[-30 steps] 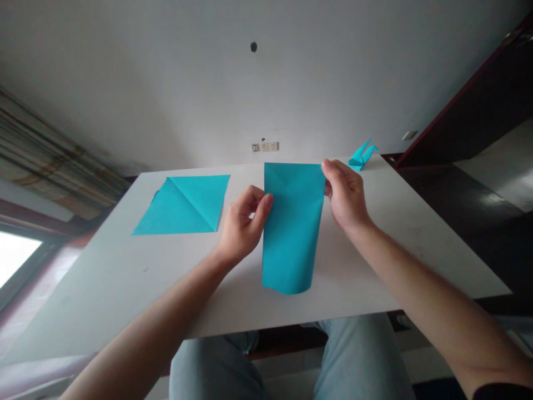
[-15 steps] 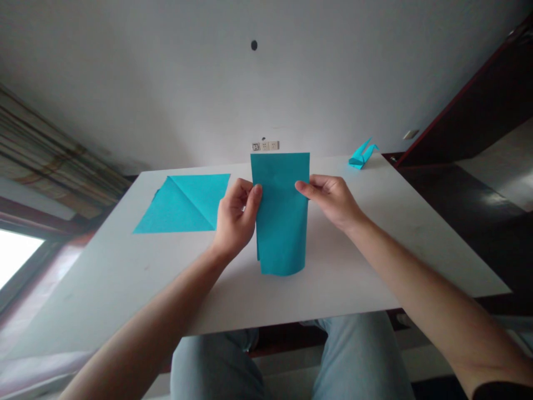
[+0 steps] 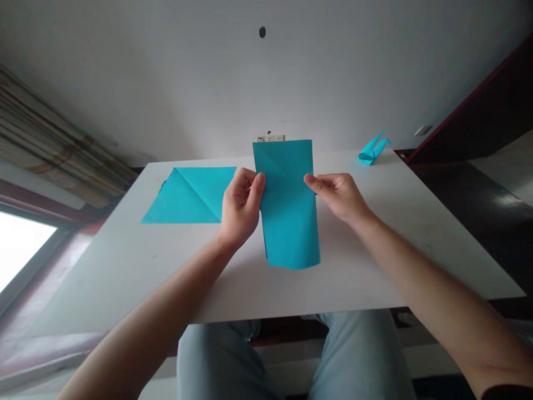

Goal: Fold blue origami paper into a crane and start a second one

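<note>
A white counter [image 3: 333, 289] carries a creased turquoise sheet [image 3: 183, 203] lying flat on the left. A folded turquoise paper [image 3: 289, 222] is held upright over the counter's middle. The left hand [image 3: 241, 209] pinches its left edge, the right hand [image 3: 340, 197] its right edge. A paper crane [image 3: 372, 152] stands at the far right corner.

I can read no text, label, brand, number or sign: the turquoise sheet [image 3: 289, 216] I hold above the table [image 3: 337, 286] shows plain paper, as do the creased sheet [image 3: 183, 203] on the table's left part and the paper bird [image 3: 370, 155] near its far right corner; any marks on the sockets [image 3: 270, 138] beyond its far edge are too small.
</note>
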Available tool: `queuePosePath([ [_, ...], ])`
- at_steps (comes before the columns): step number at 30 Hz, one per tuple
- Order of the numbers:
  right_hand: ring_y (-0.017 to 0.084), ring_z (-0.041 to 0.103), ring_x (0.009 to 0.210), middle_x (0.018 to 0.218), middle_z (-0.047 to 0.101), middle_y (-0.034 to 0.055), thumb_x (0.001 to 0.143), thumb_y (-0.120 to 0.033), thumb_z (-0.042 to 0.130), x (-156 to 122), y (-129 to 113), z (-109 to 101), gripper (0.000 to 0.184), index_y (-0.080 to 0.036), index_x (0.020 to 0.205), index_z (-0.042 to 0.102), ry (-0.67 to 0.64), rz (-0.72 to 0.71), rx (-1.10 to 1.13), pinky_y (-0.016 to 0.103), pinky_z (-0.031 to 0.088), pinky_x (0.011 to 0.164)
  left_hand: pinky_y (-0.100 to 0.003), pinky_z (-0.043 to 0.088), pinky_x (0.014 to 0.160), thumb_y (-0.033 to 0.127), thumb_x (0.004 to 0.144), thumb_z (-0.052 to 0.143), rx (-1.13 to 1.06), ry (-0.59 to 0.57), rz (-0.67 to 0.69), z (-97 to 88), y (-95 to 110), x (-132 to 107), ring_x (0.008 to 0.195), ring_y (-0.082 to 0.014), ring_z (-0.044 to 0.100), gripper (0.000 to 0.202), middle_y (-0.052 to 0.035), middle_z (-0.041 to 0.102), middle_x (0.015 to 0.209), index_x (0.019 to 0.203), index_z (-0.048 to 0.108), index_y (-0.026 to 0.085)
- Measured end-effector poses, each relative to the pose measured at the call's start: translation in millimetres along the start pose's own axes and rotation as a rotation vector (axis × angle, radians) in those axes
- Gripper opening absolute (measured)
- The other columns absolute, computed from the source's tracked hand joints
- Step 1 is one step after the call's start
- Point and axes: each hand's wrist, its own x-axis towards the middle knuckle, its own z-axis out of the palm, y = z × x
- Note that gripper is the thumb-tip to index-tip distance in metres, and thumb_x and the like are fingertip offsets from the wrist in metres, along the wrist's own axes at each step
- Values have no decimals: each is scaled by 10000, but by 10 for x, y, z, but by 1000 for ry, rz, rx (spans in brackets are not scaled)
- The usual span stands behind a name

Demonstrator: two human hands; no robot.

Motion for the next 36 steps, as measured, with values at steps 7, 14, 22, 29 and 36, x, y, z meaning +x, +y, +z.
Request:
queuePosePath([
  [7, 194, 496, 717, 694, 592, 1, 854, -985, 970, -13, 43, 17, 802, -257, 651, 703, -37, 12, 57, 387, 411, 731, -390, 377, 607, 970, 1059, 786, 19, 46, 1, -4, 30, 11, 686, -200, 407, 771, 2, 454, 738, 830, 504, 290],
  [14, 222, 599, 760, 757, 717, 28, 851, -986, 969, -30, 58, 32, 766, -260, 710, 771, -70, 46, 49, 392, 494, 763, -372, 345, 588, 963, 1060, 800, -6, 87, 25, -8, -11, 24, 680, -184, 392, 769, 16, 410, 745, 835, 516, 284],
  [22, 223, 599, 782, 780, 722, 18, 872, -936, 989, -30, 60, 66, 701, -267, 770, 806, -112, 45, 66, 385, 495, 774, -363, 341, 579, 967, 1050, 811, -10, 143, 75, -33, -71, 56, 683, -178, 369, 760, 23, 387, 761, 846, 540, 287],
  [29, 214, 552, 755, 753, 639, -2, 872, -994, 944, -34, 47, 89, 756, -275, 754, 743, -129, 42, 47, 394, 461, 762, -357, 319, 581, 928, 1082, 809, -7, 170, 102, -45, -83, 78, 676, -174, 364, 748, 24, 388, 750, 833, 518, 286],
  [36, 222, 565, 754, 752, 640, 7, 891, -1000, 921, -41, 50, 96, 761, -280, 744, 720, -157, 24, 18, 397, 453, 735, -370, 386, 612, 1021, 1025, 785, 6, 204, 85, -63, -96, 114, 712, -203, 406, 809, 15, 373, 767, 839, 483, 294],
])
